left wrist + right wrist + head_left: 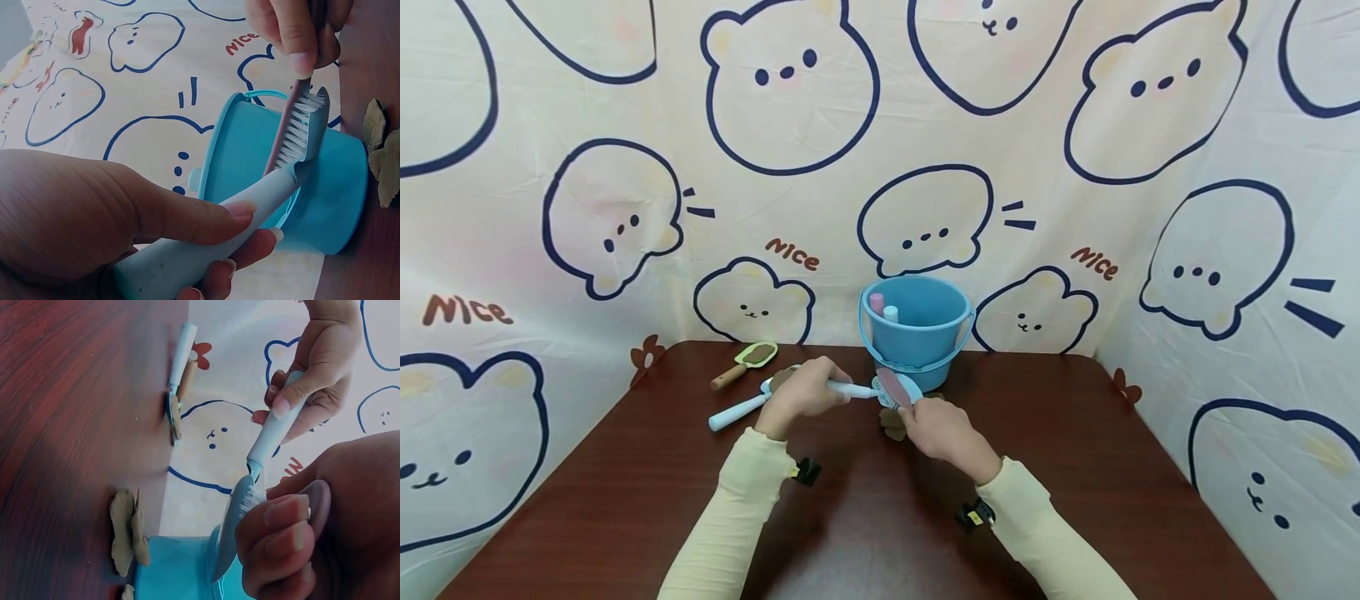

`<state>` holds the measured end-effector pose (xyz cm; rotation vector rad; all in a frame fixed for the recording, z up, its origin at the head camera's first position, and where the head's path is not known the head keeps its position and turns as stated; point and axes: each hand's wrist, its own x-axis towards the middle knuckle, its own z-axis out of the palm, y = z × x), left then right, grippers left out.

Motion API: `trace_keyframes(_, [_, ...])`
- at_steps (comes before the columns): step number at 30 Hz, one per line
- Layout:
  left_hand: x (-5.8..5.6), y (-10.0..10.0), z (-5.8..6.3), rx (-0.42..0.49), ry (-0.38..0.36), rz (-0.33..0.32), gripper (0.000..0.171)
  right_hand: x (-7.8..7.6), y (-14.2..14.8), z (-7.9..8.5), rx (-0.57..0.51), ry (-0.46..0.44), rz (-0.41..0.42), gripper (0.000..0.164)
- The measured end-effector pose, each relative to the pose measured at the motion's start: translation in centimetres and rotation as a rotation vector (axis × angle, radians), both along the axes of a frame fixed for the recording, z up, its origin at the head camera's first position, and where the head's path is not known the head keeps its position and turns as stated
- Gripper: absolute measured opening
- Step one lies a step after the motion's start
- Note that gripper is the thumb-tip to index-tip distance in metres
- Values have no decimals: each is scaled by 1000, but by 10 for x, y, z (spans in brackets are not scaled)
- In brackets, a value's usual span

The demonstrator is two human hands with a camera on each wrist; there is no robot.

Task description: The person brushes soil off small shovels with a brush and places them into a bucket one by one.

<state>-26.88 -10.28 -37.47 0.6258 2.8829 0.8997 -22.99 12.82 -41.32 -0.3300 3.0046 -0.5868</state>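
My left hand (805,390) grips the pale blue handle of a small toy trowel (269,190), thumb along its top. In my right hand (947,432) is a pinkish-brown brush (286,128) with white bristles. Those bristles touch the inner face of the trowel's blade (232,515), as both wrist views show. Trowel and brush are held up just in front of a blue bucket (917,333). Below my right hand, flat brown clay-like pieces (122,531) lie on the table beside the bucket.
Left of my left hand lies another pale blue-handled tool (737,412) with a brown lump at its head. Behind it is a green scoop (763,353) with a wooden handle. A pink handle (877,302) and a pale blue handle (891,313) stand inside the bucket. Printed cloth surrounds the table.
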Motion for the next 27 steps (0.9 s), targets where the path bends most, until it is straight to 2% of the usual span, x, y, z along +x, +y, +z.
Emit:
trace_keyframes(11, [2,-7,5,-77,9,74,22,-5,7,0,-21,-45,-36,37])
trace_keyframes(19, [1,-12,7,-11,13,41,20,-10,15,4,-24,-49,-47,39])
trace_keyframes(27, [0,-21,10,-4,16,8,21,-14,24,7,-15,-69,-54,38])
